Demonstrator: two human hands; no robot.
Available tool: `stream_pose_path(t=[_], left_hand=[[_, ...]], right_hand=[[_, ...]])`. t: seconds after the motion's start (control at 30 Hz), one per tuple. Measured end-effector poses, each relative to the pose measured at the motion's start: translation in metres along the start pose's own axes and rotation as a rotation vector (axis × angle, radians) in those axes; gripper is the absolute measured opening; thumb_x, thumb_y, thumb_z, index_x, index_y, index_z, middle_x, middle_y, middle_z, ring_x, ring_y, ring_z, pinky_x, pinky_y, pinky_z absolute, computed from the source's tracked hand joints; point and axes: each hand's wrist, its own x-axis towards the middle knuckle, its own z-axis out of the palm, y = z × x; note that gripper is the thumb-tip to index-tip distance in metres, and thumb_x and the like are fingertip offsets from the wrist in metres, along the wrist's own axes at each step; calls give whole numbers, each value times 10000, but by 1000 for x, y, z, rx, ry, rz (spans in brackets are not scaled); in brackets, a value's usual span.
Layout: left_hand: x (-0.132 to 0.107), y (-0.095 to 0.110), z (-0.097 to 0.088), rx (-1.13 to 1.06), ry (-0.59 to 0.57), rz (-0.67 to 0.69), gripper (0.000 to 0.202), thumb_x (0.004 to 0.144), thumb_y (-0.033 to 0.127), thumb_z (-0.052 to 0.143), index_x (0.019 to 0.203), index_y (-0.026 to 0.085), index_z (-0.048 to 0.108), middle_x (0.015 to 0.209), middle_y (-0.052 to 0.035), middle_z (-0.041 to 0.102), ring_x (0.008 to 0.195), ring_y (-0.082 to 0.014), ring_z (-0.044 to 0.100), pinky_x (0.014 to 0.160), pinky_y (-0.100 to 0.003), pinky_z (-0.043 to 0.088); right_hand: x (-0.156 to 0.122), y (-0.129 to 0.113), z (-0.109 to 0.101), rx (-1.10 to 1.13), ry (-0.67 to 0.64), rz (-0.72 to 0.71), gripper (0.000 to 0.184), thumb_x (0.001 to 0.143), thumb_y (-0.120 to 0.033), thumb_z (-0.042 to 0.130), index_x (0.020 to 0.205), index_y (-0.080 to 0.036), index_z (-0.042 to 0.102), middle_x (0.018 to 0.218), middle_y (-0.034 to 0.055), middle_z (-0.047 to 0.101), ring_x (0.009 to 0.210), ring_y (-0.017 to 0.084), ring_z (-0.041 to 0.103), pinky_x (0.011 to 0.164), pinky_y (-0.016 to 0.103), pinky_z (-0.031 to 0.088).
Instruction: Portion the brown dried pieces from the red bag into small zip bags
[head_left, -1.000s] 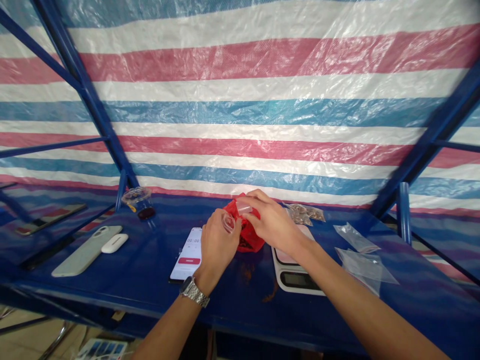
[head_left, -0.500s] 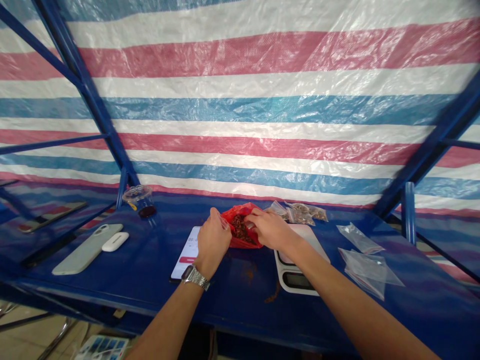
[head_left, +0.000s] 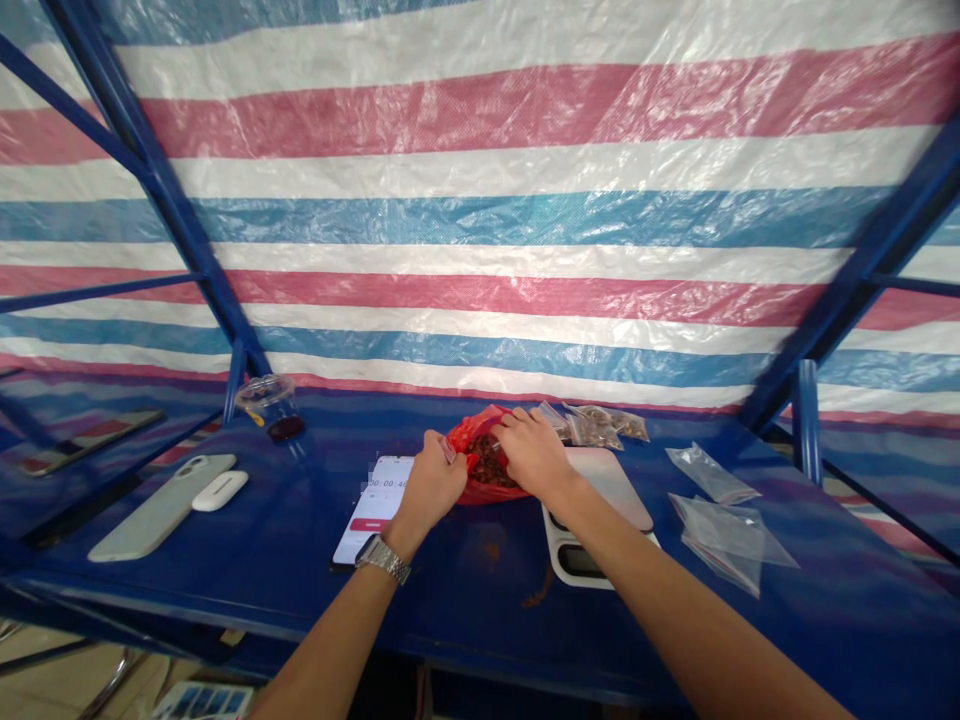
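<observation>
Left hand (head_left: pixel 431 490): fingers pinched beside red bag (head_left: pixel 471 440); hold unclear.
Right hand (head_left: pixel 534 455): curled over brown pieces (head_left: pixel 489 464) in bag; grip unclear.
Nearby: scale (head_left: pixel 604 478), phone (head_left: pixel 371 510).

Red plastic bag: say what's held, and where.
The left hand pinches something small and clear at its fingertips; the right hand sits at the red plastic bag's mouth, grip hidden.

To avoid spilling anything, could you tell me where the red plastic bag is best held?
Probably the upper rim of the red plastic bag, from the far side: its mouth gapes upward around dark pieces, and the left hand and right hand fill the near side.
</observation>
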Motion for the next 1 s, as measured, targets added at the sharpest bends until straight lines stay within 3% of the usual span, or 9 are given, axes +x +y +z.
stream_pose_path(t=[0.23, 0.4, 0.77, 1.0], left_hand=[[12, -6, 7, -213, 143, 30, 123, 877, 166, 515, 827, 234, 425, 685, 58, 474, 653, -143, 498, 630, -263, 339], [10, -3, 9, -304, 145, 110, 181, 832, 110, 550, 840, 230, 414, 679, 80, 404, 618, -114, 438, 604, -244, 322], [-5, 11, 21, -669, 87, -206, 123, 918, 253, 532, 978, 231, 427, 667, 89, 466, 438, -69, 420, 435, -185, 319], [-2, 6, 17, -651, 148, -172, 135, 900, 217, 530, 1005, 219, 446, 718, 73, 494, 503, -71, 460, 472, -185, 373]], right_hand=[[1, 9, -10, 21, -38, 66, 295, 794, -151, 671, 1082, -131, 734, 1128, 145, 748, 1141, 314, 622, 973, 420, 388], [2, 7, -11, 38, -47, 127, 336, 815, -100, 622, 1140, -127, 701, 1186, 158, 728, 1064, 296, 688, 924, 400, 443], [0, 17, -2, 327, -83, -53, 404, 768, -56, 585, 1096, -236, 739, 1083, 56, 787, 1037, 241, 722, 890, 325, 492], [-2, 18, 14, 740, -90, -1, 315, 799, -84, 634, 1085, -196, 702, 1061, 59, 781, 961, 192, 729, 856, 288, 527]])
